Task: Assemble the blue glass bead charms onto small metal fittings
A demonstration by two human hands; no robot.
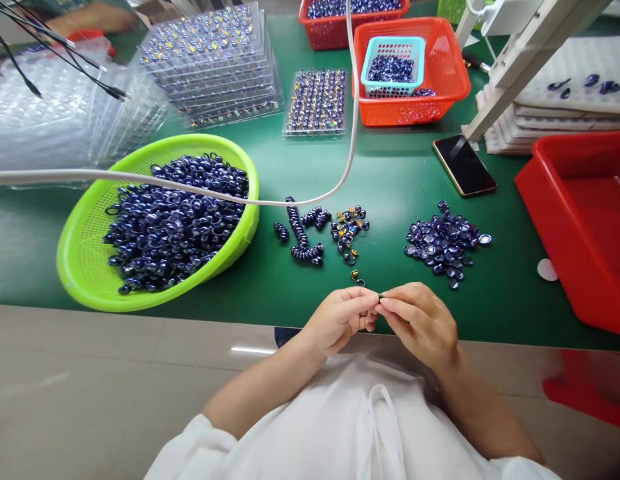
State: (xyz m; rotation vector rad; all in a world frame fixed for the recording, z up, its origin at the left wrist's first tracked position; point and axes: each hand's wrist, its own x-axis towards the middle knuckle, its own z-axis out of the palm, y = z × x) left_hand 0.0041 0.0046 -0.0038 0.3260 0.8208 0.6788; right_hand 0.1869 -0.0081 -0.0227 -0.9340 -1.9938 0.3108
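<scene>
Green bench [390, 173], seen from above: a small dark part [381, 297] is held at the near edge, in front of the wearer's white top [340, 413]. By the left hand [335, 319] it is pinched between thumb and forefinger, the pads closed together and the other fingers curled below. By the right hand [421, 323] it is gripped likewise, thumb against forefinger, the remaining fingers bent and the palm loosely hollow. The two sets of fingertips are brought almost into contact, so that only a speck of the part is exposed.

The step in hand is judged to be fine fingertip work on the part. It is best done with one pinch held firm while small movements are made by the other; the wrists should be steadied, and force applied gently, since so small a part could easily be slipped or bent.

The direction in which the part points, and its long axis, cannot be told, most of it being covered by the fingers. Just beyond the fingertips, a loose hook [357, 278] is laid with its length slanted from upper left to lower right, its gold end farther from the wearer. Farther off, a cluster [346, 230] is left in mixed directions, with dark stones [443, 241] heaped to its right.
</scene>
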